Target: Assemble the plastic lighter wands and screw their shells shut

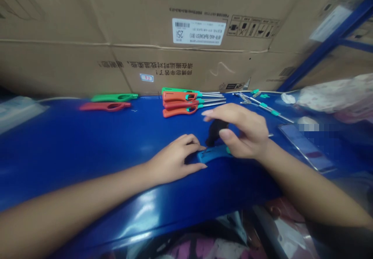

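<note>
A blue lighter handle (212,153) lies on the blue table (72,142) between my hands. My left hand (176,159) rests on the table with its fingers curled round the handle's left end, pinching it. My right hand (241,131) hovers over the handle's right end, its thumb and fingers closed on a small black part (216,131) that stands on the handle.
Several orange and green long-nosed lighters (186,101) lie in a row further back. A green shell (115,97) and a red shell (106,106) lie at the back left. Metal rods with green tips (264,104) and a phone (304,146) lie right. Cardboard boxes (175,37) wall the back.
</note>
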A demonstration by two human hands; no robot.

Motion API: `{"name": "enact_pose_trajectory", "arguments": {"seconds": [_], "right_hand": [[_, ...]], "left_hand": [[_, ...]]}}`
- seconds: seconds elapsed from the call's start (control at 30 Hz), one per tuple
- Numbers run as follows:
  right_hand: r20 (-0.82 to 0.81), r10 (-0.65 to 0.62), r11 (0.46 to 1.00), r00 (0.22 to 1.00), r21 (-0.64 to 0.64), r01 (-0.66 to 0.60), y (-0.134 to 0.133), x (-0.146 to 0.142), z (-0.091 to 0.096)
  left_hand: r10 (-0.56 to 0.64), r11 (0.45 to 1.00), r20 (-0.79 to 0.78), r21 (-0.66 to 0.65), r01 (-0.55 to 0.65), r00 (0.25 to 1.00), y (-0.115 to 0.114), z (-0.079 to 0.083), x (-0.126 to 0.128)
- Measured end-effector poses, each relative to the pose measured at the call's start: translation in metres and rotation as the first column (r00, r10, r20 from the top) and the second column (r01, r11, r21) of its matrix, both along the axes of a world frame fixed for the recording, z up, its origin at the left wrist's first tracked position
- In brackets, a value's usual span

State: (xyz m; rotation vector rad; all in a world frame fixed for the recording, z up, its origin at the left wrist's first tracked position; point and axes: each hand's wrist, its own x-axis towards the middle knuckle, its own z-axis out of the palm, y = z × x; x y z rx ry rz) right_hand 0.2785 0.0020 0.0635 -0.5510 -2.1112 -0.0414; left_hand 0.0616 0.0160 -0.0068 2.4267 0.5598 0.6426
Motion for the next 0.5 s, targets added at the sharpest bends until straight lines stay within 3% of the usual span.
{"name": "enact_pose_trajectory", "arguments": {"seconds": [0.07,0.13,0.3,0.37,0.5], "right_hand": [[-0.034,0.065,0.983,0.997,-0.171,-0.07,-0.0048,-0.005,0.0002],[-0.087,0.1,0.967,0.991,-0.226,-0.118,-0.0081,-0.0087,0.0009],[-0.021,-0.024,0.997,0.999,0.074,0.026,-0.0088,-0.0044,0.0043],[0.01,-0.022,0.996,1.0,0.088,0.021,-0.009,-0.0022,0.0054],[-0.023,0.089,0.979,0.996,-0.184,-0.091,-0.0098,-0.0049,0.007]], "left_hand": [[-0.002,1.0,-0.019,0.004,0.002,1.0,-0.0002,0.0009,-0.0001],[-0.002,1.0,-0.03,0.003,0.002,1.0,-0.0004,0.0019,-0.0001],[-0.002,1.0,-0.021,-0.011,0.002,1.0,-0.001,0.003,0.0002],[0.002,1.0,-0.021,-0.012,-0.002,1.0,-0.001,0.0031,0.0003],[0.008,1.0,-0.025,0.0,-0.008,1.0,-0.0009,0.003,0.0003]]}}
